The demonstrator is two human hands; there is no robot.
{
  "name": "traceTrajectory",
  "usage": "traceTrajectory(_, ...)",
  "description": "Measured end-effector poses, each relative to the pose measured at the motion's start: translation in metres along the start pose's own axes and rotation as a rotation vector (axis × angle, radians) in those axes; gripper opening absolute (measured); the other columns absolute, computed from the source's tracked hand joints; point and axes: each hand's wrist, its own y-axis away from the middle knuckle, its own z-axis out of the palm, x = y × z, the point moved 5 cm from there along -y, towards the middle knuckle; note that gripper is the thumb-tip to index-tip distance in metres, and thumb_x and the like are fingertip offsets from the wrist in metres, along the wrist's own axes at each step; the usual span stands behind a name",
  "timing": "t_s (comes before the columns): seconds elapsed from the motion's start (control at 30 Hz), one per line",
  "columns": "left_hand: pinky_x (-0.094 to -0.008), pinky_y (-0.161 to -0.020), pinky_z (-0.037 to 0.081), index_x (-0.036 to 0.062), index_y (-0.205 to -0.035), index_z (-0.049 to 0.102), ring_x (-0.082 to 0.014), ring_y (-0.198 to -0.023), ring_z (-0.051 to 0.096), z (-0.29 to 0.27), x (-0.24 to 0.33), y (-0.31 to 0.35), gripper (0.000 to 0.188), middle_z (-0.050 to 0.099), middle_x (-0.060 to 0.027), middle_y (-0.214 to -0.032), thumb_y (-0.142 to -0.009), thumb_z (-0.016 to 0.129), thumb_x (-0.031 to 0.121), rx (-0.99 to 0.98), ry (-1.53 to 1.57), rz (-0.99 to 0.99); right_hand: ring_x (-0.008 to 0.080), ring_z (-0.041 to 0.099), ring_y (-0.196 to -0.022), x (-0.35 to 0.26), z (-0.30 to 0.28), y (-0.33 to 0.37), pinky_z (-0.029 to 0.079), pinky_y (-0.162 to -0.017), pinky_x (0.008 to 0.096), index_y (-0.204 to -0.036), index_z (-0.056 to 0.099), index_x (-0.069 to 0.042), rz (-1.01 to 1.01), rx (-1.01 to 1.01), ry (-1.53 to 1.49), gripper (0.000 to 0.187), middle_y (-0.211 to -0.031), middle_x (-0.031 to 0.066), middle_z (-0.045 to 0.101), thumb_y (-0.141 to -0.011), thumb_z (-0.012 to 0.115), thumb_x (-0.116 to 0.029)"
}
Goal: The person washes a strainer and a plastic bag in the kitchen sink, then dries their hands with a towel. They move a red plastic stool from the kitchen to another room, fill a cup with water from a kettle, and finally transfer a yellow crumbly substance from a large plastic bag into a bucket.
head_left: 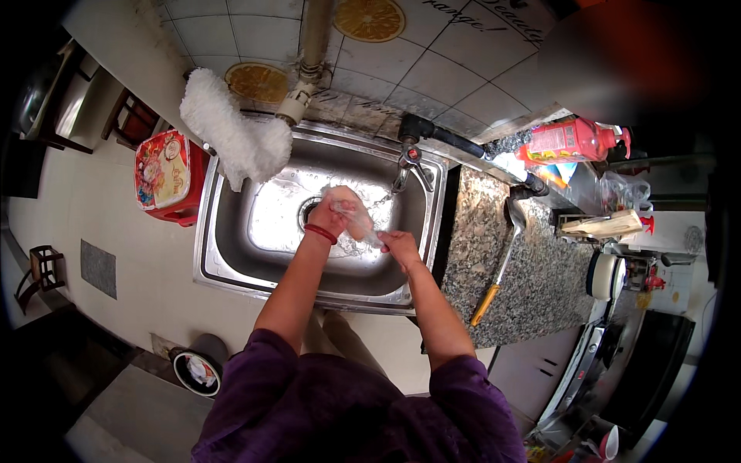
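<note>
In the head camera's view, a person in a purple shirt (355, 409) holds a clear plastic bag (366, 231) of pale pink contents (353, 201) over a metal sink (231, 220). The left hand (332, 219) curls its fingers around the bag; the right hand (400, 248) pinches its narrow end. A yellow-handled ladle (502, 266) lies on the speckled counter (544, 270) at right.
</note>
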Motion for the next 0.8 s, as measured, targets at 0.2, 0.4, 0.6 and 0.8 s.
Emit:
traceTrajectory(0.2,-0.0230,-0.041,0.034,0.0107,-0.082,0.051,-0.0120,-0.051,0.045,0.013,-0.003,0.000,0.032,0.048,-0.0010,-0.062,-0.088,0.039,0.039,-0.629,0.107,-0.246,0.0114,0.051,-0.078,-0.016,0.018,-0.004,0.041,-0.069,0.0245,-0.104,0.054,-0.003,-0.169,0.007,-0.028,0.035,-0.085,0.0044,0.056,-0.075,0.064,-0.021)
traceTrajectory(0.4,-0.0170,-0.034,0.029,0.0064,-0.099,0.050,-0.0088,-0.044,0.043,0.057,-0.025,0.055,0.035,0.053,-0.0007,-0.063,-0.087,0.043,0.038,0.075,-0.152,-0.246,0.0183,0.043,-0.109,-0.051,0.046,-0.005,0.036,-0.090,0.0291,-0.122,0.039,-0.004,-0.266,-0.328,-0.452,0.051,-0.116,0.0090,0.046,-0.077,0.061,-0.014)
traceTrajectory(0.6,-0.0219,-0.031,0.018,0.0143,-0.057,0.040,-0.0091,-0.030,0.022,0.038,0.012,0.033,0.037,0.024,0.0055,-0.039,-0.086,0.042,0.038,-0.016,-0.040,-0.234,0.0194,0.052,-0.098,-0.020,0.047,-0.006,0.042,-0.086,0.0311,-0.117,0.042,0.000,-0.143,-0.328,-0.781,0.046,-0.107,0.0091,0.053,-0.075,0.060,-0.013)
traceTrajectory(0.8,-0.0252,-0.031,0.016,0.0184,-0.051,0.029,-0.0111,-0.031,0.020,-0.028,0.061,0.025,0.038,0.022,0.0049,-0.040,-0.085,0.044,0.028,0.264,-0.146,-0.023,0.0246,0.054,-0.094,-0.018,0.031,-0.011,0.044,-0.083,0.0393,-0.113,0.046,-0.007,-0.162,-0.180,-1.225,0.045,-0.104,0.0081,0.055,-0.077,0.055,-0.032)
